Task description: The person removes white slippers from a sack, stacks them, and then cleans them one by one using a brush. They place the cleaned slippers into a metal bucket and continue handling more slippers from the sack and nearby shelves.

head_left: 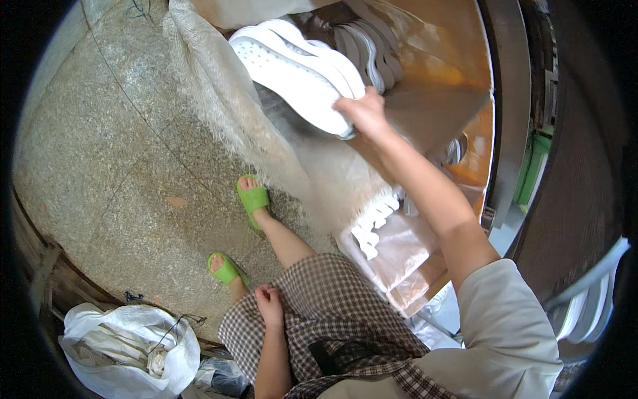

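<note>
Speckled floor (pixel 133 186); frayed sheet (pixel 286 156) draping carton (pixel 458 33); hands: right (pixel 364 113) clasping white soles (pixel 292 74), left (pixel 269 306) empty, loosely curled.

The pale grey-beige top (pixel 498 319) has a loose short sleeve (pixel 508 286). Below it comes a brown-and-white checked garment (pixel 325 279) (skirt, shorts or apron, hard to tell), with a dark strip (pixel 323 358) near the waist. Bright green open-toed slides (pixel 253 199) have broad bands; both hands (pixel 269 306) are bare.
</note>
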### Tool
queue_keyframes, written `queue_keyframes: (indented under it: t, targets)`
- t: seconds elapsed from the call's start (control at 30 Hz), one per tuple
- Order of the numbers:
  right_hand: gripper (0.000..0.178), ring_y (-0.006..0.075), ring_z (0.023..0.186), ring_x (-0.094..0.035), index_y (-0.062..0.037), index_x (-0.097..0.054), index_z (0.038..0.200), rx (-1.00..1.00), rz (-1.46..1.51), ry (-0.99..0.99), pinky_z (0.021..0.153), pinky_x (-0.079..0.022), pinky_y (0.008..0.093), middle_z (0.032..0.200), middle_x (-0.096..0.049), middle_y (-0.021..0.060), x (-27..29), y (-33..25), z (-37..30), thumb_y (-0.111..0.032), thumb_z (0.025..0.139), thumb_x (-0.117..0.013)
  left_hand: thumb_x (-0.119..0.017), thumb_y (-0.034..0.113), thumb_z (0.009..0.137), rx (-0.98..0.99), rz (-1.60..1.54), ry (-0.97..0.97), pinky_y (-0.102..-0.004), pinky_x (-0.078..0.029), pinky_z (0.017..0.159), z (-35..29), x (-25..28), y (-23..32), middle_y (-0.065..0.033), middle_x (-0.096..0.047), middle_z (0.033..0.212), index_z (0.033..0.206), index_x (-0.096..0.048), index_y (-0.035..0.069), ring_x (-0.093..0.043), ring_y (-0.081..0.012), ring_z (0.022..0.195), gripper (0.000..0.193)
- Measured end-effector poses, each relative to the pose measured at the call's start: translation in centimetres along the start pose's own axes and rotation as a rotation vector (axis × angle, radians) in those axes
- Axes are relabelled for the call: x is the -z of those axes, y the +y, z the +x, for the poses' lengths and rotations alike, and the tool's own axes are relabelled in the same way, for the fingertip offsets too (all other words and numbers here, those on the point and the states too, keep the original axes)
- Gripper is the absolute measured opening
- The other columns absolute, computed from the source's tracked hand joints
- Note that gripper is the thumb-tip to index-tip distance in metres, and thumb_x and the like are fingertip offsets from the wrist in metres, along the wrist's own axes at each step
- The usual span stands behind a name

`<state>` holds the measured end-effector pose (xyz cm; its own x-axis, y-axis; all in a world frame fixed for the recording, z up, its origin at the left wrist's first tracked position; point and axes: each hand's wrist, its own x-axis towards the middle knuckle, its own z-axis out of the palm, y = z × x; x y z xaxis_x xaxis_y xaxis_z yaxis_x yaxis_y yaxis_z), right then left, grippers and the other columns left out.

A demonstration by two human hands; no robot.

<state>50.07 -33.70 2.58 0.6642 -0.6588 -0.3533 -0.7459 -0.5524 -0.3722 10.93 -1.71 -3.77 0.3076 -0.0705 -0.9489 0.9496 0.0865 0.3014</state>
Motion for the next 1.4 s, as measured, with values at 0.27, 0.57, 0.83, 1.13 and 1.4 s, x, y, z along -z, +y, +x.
queue_keyframes:
  t: [0.27,0.57,0.83,1.13,1.4]
  targets:
    - [0.070,0.0213,0.096,-0.050,0.0047,-0.040,0.114,0.233,0.331,0.285,0.088,-0.040,0.0353,0.104,-0.049,0.0131,16.6,8.4,-21.8,-0.019,0.059,-0.076,-0.042,0.000,0.091,-0.027,-0.022,-0.035,-0.0222,-0.039,0.053,-1.5,4.9,0.3,-0.0019,-0.047,0.076,0.102,-0.041,0.004,-0.044,-0.0091,0.060,0.011]
    - [0.078,0.0391,0.117,-0.034,0.0063,-0.033,0.123,0.136,-0.497,0.564,0.101,-0.030,0.0446,0.125,-0.029,0.0251,19.3,27.4,-34.7,-0.022,0.065,-0.078,-0.041,0.000,0.091,-0.088,0.049,-0.175,-0.0268,-0.043,0.061,-2.4,6.1,-1.9,-0.0049,-0.048,0.082,0.104,-0.041,0.004,-0.048,-0.0129,0.067,0.014]
    - [0.093,0.0460,0.124,-0.028,0.0067,-0.028,0.127,0.275,-0.334,0.221,0.103,-0.029,0.0483,0.133,-0.025,0.0328,5.7,35.1,-28.1,-0.025,0.058,-0.082,-0.044,0.001,0.090,-0.073,0.077,-0.177,-0.0273,-0.044,0.060,-1.4,6.5,-3.9,-0.0048,-0.050,0.082,0.103,-0.042,0.006,-0.050,-0.0135,0.068,0.014]
    - [0.093,0.0464,0.128,-0.023,0.0056,-0.014,0.139,0.007,-0.226,0.046,0.107,-0.021,0.0462,0.142,-0.019,0.0311,7.0,30.9,-27.2,-0.032,0.077,-0.071,-0.043,0.003,0.091,-0.005,0.055,-0.163,-0.0274,-0.043,0.058,-1.9,4.7,-2.3,-0.0051,-0.049,0.079,0.100,-0.041,0.005,-0.048,-0.0139,0.064,0.009]
    - [0.065,0.0384,0.126,-0.031,0.0041,-0.029,0.134,0.321,-0.062,0.299,0.107,-0.023,0.0428,0.137,-0.030,0.0257,10.8,23.9,-22.2,-0.020,0.083,-0.062,-0.044,0.003,0.092,0.082,-0.088,-0.084,-0.0283,-0.042,0.059,-2.3,3.3,-1.5,-0.0047,-0.047,0.075,0.096,-0.041,0.005,-0.045,-0.0130,0.061,0.005]
